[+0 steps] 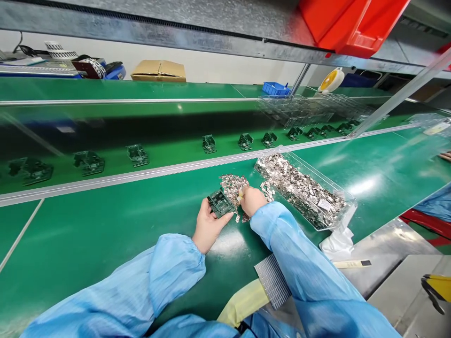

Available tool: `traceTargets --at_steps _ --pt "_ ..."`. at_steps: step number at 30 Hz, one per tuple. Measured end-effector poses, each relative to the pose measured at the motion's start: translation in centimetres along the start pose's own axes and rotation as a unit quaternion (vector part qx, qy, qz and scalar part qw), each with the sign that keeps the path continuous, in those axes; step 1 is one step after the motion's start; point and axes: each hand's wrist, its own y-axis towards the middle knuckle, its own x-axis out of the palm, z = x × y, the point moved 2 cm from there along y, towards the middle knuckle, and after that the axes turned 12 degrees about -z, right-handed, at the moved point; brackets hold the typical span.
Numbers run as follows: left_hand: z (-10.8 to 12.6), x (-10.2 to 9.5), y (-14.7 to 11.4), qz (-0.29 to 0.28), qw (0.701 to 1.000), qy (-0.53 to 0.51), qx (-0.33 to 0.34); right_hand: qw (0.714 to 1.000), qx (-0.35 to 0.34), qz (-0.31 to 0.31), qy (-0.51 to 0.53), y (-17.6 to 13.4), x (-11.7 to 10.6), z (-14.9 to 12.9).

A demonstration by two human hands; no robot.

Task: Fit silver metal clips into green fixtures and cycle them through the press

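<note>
My left hand [207,227] grips a green circuit board [220,203] by its edges, tilted a little above the green bench. Close to the board's right side, my right hand [252,201] is closed, with yellowish coverings on its fingertips. Whatever it may pinch is hidden by the fingers. A loose pile of small silvery metal parts [234,184] lies on the bench just behind the board, and a few more are scattered under my right hand. Right of that hand, a clear plastic tray [347,213] holds a heap of the same metal parts.
Behind the bench, a green conveyor belt [176,152] carries several circuit boards [208,143] past a metal rail. Clear trays [296,110] are stacked beyond it. A red bin [355,23] sits overhead on a metal shelf. White tissue [337,241] lies by the tray's near corner.
</note>
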Motion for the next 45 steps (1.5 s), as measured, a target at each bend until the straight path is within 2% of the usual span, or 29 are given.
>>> traceTargets --at_steps 8,13,18,22,26,31,36,40,45 --pt "0.1 -0.1 0.3 -0.010 1.000 -0.011 -0.005 0.999 -0.011 0.006 0.035 0.0 0.7 0.8" --pt "0.1 -0.1 0.2 -0.012 1.000 -0.008 -0.006 0.995 -0.029 0.044 0.085 -0.9 1.0 1.3" --pt "0.0 -0.2 0.1 -0.023 0.999 -0.011 -0.019 0.979 -0.043 0.098 0.176 -2.9 0.9 3.5" --pt "-0.1 0.1 -0.1 -0.032 0.999 -0.020 -0.016 0.956 -0.073 0.095 0.266 -5.0 1.7 4.0" --pt "-0.1 0.7 -0.6 -0.052 0.998 -0.041 -0.019 0.927 -0.133 0.049 0.347 -7.3 2.8 2.0" --pt "0.1 1.1 -1.1 -0.074 0.995 -0.049 -0.038 0.887 -0.149 0.029 0.435 -8.7 3.3 0.0" --pt "0.6 1.1 -1.4 -0.049 0.998 -0.043 -0.018 0.845 -0.133 0.050 0.516 -9.6 4.2 -0.3" --pt "0.9 1.4 -2.2 -0.022 0.999 -0.039 0.000 0.832 -0.117 0.045 0.541 -11.0 5.6 -0.5" --pt "0.6 2.0 -3.6 -0.048 0.999 -0.020 -0.004 0.795 -0.082 0.122 0.589 -12.6 6.3 -0.4"
